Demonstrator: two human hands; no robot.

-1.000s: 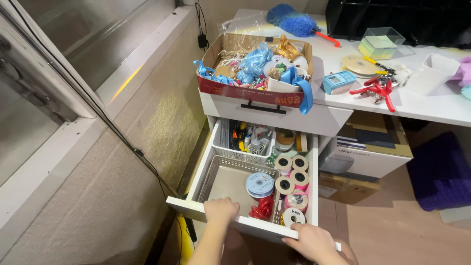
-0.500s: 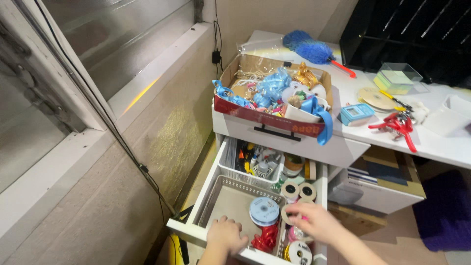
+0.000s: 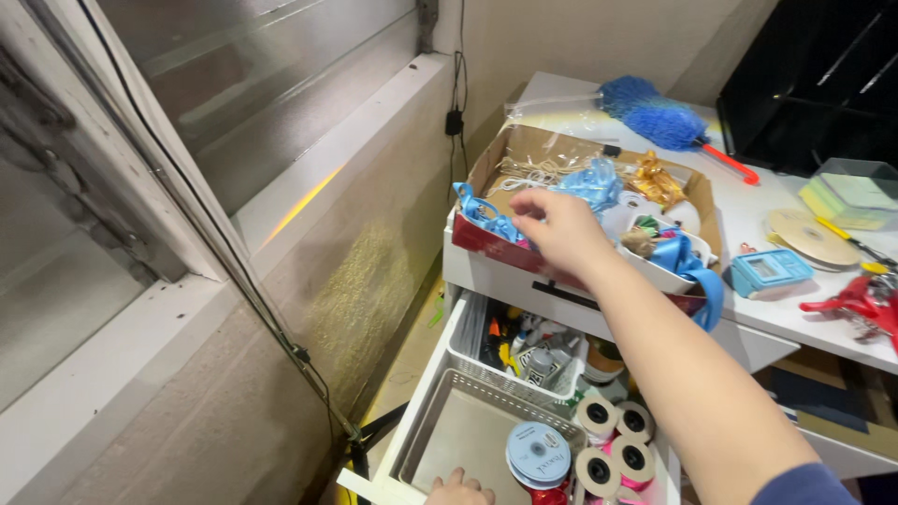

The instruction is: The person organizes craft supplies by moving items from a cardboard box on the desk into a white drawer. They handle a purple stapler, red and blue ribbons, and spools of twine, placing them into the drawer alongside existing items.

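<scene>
My right hand (image 3: pixel 559 229) reaches up over the cardboard box (image 3: pixel 496 159) of ribbons and bows that sits in the top drawer; its fingers are curled at blue ribbon (image 3: pixel 486 220) near the box's front edge, and I cannot tell if it grips any. My left hand (image 3: pixel 458 489) rests on the front edge of the open lower drawer (image 3: pixel 412 440), only its fingertips showing. Next to that hand lies a blue ribbon spool (image 3: pixel 537 454) in a grey mesh tray (image 3: pixel 463 425), beside several tape rolls (image 3: pixel 613 440).
A white desk (image 3: pixel 795 318) to the right carries a blue duster (image 3: pixel 659 117), a small blue box (image 3: pixel 767 271), a clear container (image 3: pixel 856 194) and red pliers (image 3: pixel 861 301). A wall with a window ledge and a hanging cable (image 3: pixel 281 341) runs along the left.
My right hand has lifted from the lower drawer's front up to the cardboard box. The left hand has stayed on the drawer edge. The camera has moved closer and tilted up.
</scene>
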